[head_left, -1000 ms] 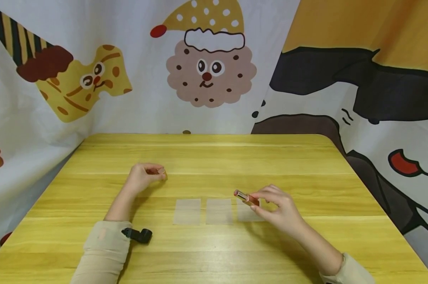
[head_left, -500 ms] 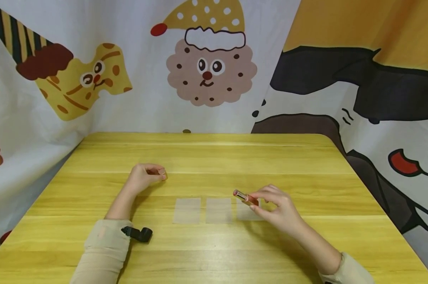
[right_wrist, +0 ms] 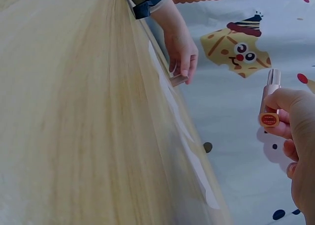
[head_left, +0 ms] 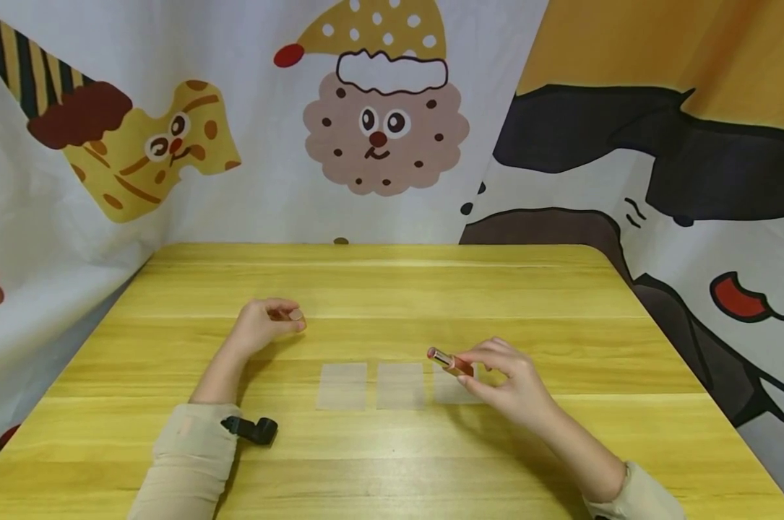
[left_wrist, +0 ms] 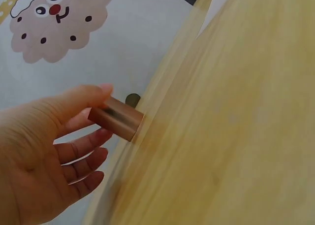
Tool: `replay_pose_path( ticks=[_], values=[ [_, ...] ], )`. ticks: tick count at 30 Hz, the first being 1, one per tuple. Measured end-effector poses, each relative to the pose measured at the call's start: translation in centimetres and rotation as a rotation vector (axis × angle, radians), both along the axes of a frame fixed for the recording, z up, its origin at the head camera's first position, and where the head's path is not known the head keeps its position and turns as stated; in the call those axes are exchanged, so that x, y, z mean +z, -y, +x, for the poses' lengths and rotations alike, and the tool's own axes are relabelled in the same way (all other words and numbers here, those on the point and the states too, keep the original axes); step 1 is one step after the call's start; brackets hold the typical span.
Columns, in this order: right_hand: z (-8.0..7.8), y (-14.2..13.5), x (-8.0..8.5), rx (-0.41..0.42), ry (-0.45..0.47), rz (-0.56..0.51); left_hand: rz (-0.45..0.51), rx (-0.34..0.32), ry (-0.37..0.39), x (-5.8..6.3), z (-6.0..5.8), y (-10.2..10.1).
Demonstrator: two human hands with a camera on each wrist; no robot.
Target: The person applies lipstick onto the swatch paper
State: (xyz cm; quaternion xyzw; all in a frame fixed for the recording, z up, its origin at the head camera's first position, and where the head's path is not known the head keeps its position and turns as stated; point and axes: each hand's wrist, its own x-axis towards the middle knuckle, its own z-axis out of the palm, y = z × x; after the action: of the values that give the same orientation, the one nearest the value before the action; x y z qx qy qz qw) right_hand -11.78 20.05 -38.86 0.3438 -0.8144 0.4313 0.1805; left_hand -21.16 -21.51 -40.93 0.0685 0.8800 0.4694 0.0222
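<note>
At the left of the table in the head view, my left hand [head_left: 266,320] pinches a copper-coloured lipstick cap [head_left: 297,315] between thumb and fingers. The left wrist view shows that cap [left_wrist: 118,118] with its far end at the tabletop. My right hand [head_left: 505,372] pinches an uncapped lipstick [head_left: 457,363] by its copper base, tilted, its silver collar and reddish tip pointing up and left. From the right wrist camera, the lipstick's [right_wrist: 270,94] base end shows a red-orange label. This hand is above the rightmost translucent square [head_left: 450,388], covering part of it.
Two more translucent squares, a left one [head_left: 342,386] and a middle one [head_left: 400,386], lie in a row on the wooden table [head_left: 378,469]. A black strap clip [head_left: 255,430] is on the left sleeve. A printed cartoon curtain [head_left: 255,209] hangs behind the table.
The left hand has turned the cap slightly at its fingertips. The right hand and lipstick stay in place.
</note>
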Motion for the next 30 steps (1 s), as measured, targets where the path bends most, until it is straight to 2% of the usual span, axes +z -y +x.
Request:
replay_pose_path(
  ticks=[7, 18, 25, 30],
  values=[
    [0.1, 0.1, 0.2, 0.007, -0.035, -0.017, 0.009, 0.003, -0.04, 1.1, 0.4, 0.0],
    [0.2, 0.2, 0.4, 0.005, -0.018, -0.019, 0.015, 0.003, -0.224, 3.1, 1.0, -1.0],
    [0.2, 0.1, 0.6, 0.001, -0.021, -0.013, 0.049, 0.014, -0.301, 5.0, 2.0, -2.5],
    [0.3, 0.0, 0.5, -0.004, -0.021, -0.01, 0.088, -0.013, -0.378, 6.2, 3.0, -4.0]
  ],
)
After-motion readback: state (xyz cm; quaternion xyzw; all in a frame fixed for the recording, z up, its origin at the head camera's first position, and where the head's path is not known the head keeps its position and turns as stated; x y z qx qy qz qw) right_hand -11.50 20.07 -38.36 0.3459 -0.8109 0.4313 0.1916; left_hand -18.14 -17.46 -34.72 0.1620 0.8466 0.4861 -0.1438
